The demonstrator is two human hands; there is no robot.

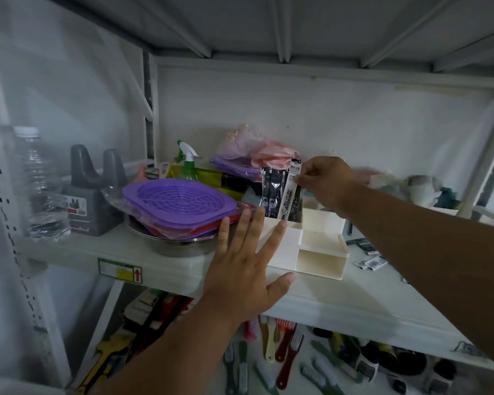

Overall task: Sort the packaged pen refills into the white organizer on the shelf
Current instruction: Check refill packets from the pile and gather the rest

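1. Your left hand (pixel 247 269) is nearest, fingers straight and spread, holding nothing; it hovers in front of the white organizer's (pixel 317 252) left side, and contact is unclear.
2. The organizer sits on the shelf (pixel 340 297), touching the purple baskets (pixel 180 206) on its left.
3. Refill packs (pixel 280 195) stand upright in the organizer's rear left compartment.
4. Above that compartment, your right hand (pixel 327 181) pinches the top of one white refill pack (pixel 291 192) between thumb and fingertips.
5. More packets (pixel 370 259) lie loose to the organizer's right.
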